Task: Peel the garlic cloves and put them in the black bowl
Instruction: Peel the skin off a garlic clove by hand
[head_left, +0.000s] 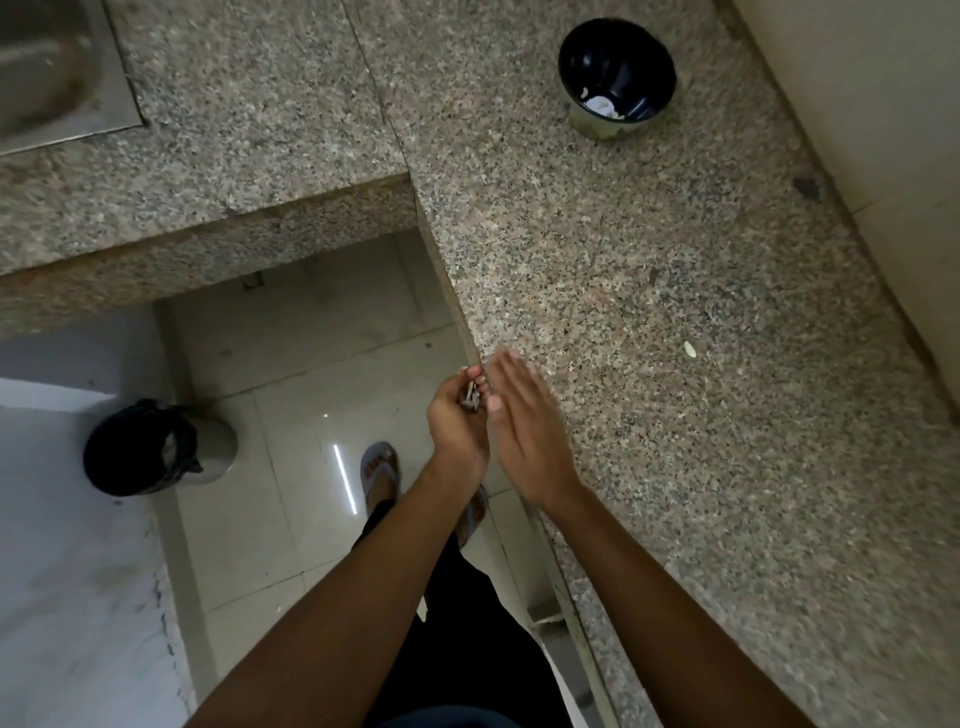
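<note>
My left hand (457, 431) is cupped just off the near edge of the counter (649, 291), its fingers curled round a small grey-brown clump of skins (470, 397); I cannot tell whether a clove lies among them. My right hand (524, 436) is flat and holds nothing, fingers straight and together, its edge over the counter lip and just beside the left hand, the two nearly touching at the thumbs. The fingertips look blurred. The bowl (617, 78) stands at the far end of the counter, well apart from both hands and near the wall (883, 130) on the right. White peeled garlic (602, 105) lies in its bottom. One pale clove or scrap (690, 349) rests alone on the counter, to the right of my right hand and closer to the wall; it is too small to tell which. At the far left, a steel sink (57, 67) is set into the other run of the counter. Below, on the tiled floor (291, 374), a bin (156, 447) with a black liner stands to the left. My foot in a sandal (382, 475) shows between the bin and my left forearm.
</note>
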